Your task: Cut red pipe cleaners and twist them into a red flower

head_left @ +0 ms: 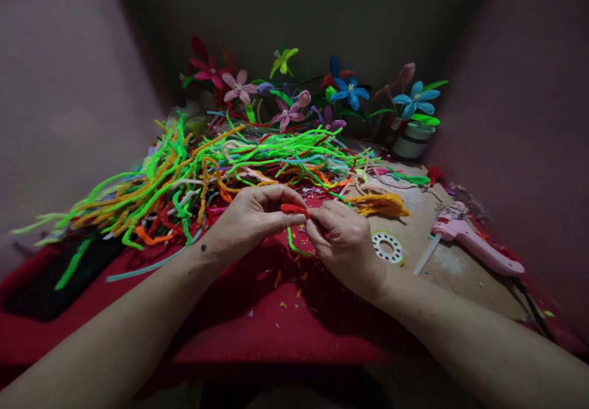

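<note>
Above the middle of the red cloth, my left hand pinches a short red pipe cleaner piece between thumb and fingers. At its right end my right hand is closed on the same piece, with the fingertips of both hands almost meeting. The piece looks bent or doubled, though fingers cover part of it. Just below the hands, a thin green pipe cleaner curves over the cloth. A large heap of green, orange, white and red pipe cleaners spreads behind and to the left.
Fuzzy flowers and a white pot stand along the back wall. At right, a pink glue gun, a white tape roll and a yellow-orange bundle lie on brown cardboard. A dark flat object rests at left.
</note>
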A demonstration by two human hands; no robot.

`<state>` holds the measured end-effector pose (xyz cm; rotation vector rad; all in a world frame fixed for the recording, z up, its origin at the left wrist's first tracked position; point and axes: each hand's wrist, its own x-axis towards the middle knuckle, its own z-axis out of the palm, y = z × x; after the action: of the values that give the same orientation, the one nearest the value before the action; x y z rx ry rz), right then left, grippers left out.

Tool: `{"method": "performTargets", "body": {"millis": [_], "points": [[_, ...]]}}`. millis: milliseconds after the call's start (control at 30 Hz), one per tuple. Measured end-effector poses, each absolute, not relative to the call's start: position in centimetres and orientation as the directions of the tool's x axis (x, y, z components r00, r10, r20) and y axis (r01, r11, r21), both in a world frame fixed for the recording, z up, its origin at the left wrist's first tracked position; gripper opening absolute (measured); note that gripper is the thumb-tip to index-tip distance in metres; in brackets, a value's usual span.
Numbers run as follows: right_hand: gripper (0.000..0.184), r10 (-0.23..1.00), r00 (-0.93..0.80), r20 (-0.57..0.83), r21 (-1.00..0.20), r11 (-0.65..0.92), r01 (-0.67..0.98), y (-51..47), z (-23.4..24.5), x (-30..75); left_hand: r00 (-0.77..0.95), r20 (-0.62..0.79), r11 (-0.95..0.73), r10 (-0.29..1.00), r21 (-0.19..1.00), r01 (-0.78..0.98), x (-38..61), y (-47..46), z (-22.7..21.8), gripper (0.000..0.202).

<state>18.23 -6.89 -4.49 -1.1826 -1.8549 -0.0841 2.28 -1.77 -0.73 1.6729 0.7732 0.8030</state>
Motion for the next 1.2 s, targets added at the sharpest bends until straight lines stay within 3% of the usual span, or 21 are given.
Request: {"method": "performTargets", "body": {"millis": [133,200,300,400,500,600,667,733,800,900,1200], "points": [[0.022,0.565,-0.209,0.798,-0.151,0.524,0.838,-7.0,-4.1,18.4,0.488,0.327,-0.404,0.809,0.913,0.06,2.3,-2.1,-0.4,0.01],[0.022,0.503,-0.246,0.829,-0.055,0.511,0.858,-7.0,-3.6,18.6,0.462,0.354,-0.404,0.813,0.915,0.01,2.4,-2.3,-0.3,0.017],[0.02,0.427,-0.284,0.858,0.041,0.494,0.869,-7.1,-3.1,19.0,0.502,0.208,-0.215,0.839,0.976,-0.045,2.3,-2.3,-0.1,0.032],[0.018,0.393,-0.301,0.869,0.076,0.495,0.866,-7.1,-2.9,19.1,0.54,0.059,-0.008,0.84,0.995,-0.095,2.2,-2.1,-0.1,0.019],[0.02,0.466,-0.239,0.852,-0.076,0.562,0.824,-7.1,-2.9,19.0,0.534,0.009,0.107,0.846,0.977,-0.187,2.1,-1.8,-0.3,0.014],[0.02,0.662,-0.091,0.744,-0.473,0.618,0.629,-7.1,-2.8,18.7,0.508,0.007,0.121,0.861,0.968,-0.219,2.1,-1.7,-0.3,0.014],[0.016,0.837,-0.028,0.547,-0.765,0.513,0.389,-7.0,-2.7,18.6,0.514,0.014,0.103,0.857,0.975,-0.199,2.1,-1.8,-0.3,0.013],[0.011,0.957,-0.028,0.29,-0.949,0.291,0.124,-6.8,-2.5,18.6,0.528,0.016,0.087,0.849,0.982,-0.169,2.0,-1.8,-0.4,0.013],[0.009,0.991,-0.074,0.108,-0.991,0.102,-0.083,-6.5,-2.4,18.7,0.533,0.015,0.083,0.846,0.984,-0.16,1.9,-1.7,-0.5,0.015],[0.011,0.99,-0.139,0.031,-0.968,-0.005,-0.251,-6.1,-2.6,18.8,0.533,-0.003,0.104,0.846,0.982,-0.159,1.9,-1.6,-0.6,0.021],[0.013,0.973,-0.213,-0.094,-0.893,-0.177,-0.415,-5.8,-3.3,18.4,0.572,-0.054,0.156,0.819,0.979,-0.132,2.1,-1.4,-0.8,0.028]]}}
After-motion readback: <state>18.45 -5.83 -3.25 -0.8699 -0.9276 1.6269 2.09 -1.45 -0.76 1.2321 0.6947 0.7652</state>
